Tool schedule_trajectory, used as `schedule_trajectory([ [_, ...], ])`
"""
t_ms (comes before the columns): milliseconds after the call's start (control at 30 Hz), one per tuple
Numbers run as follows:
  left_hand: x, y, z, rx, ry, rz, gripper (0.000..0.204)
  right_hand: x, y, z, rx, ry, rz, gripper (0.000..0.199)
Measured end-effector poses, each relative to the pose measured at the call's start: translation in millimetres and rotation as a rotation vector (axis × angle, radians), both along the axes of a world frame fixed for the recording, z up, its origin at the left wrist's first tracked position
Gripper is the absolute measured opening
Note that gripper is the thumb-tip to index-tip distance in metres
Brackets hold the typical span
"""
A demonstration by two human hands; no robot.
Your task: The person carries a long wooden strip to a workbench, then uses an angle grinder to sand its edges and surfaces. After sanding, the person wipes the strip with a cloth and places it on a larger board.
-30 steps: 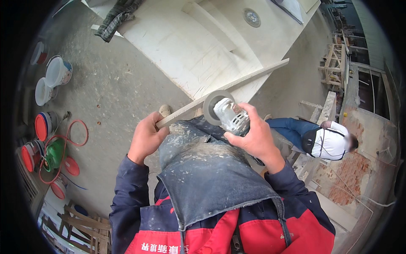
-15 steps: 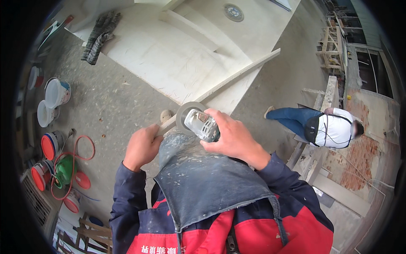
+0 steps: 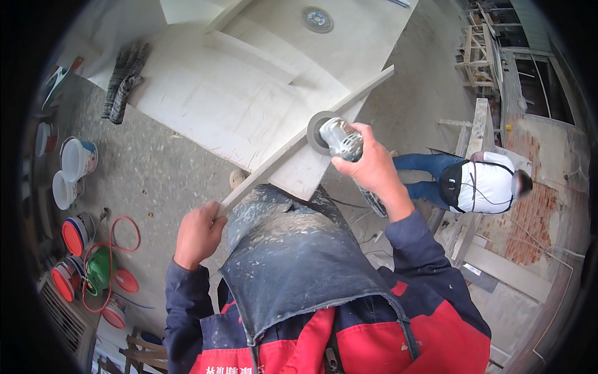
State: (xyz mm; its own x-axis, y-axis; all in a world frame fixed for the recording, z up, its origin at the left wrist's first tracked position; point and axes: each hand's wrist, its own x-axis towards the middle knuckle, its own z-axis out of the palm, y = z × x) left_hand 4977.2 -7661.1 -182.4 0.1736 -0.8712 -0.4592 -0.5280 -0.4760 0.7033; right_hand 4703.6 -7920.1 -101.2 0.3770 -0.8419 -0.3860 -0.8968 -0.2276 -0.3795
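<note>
The right grip (image 3: 374,164) holds a grinder (image 3: 344,141), seemingly touching the pale strip (image 3: 274,164).

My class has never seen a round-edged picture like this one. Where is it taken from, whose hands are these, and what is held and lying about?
There is no robot here. A wide fisheye camera on a person's head looks down, so straight edges bend near the rim. The two bare hands are the wearer's own. The left hand grips the near end of a long pale strip. The right hand holds a grinder; its disc is at the strip, though contact is hard to tell. Beyond is a pale board, with a loose disc on it and grey cloth at its edge. Off to the right is a co-worker.
</note>
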Motion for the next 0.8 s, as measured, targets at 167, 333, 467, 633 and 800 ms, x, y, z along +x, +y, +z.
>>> schedule_trajectory([
  [167, -3, -1, -3, 0.010, -0.011, 0.012, 0.020, -18, -39, -8, -0.054, 0.003, -0.048, 0.083],
  [333, -4, -3, -7, 0.035, -0.017, 0.013, 0.020, -40, -81, -23, -0.127, -0.013, -0.086, 0.083],
  [467, -7, -6, -8, 0.081, -0.020, 0.028, 0.021, -53, -119, -28, -0.154, -0.005, -0.119, 0.081],
  [633, -5, -10, -12, 0.095, -0.019, 0.038, 0.019, -60, -163, -28, -0.157, 0.010, -0.204, 0.080],
  [800, -8, -12, -11, 0.119, -0.026, 0.048, 0.017, -84, -210, -43, -0.195, -0.012, -0.241, 0.080],
])
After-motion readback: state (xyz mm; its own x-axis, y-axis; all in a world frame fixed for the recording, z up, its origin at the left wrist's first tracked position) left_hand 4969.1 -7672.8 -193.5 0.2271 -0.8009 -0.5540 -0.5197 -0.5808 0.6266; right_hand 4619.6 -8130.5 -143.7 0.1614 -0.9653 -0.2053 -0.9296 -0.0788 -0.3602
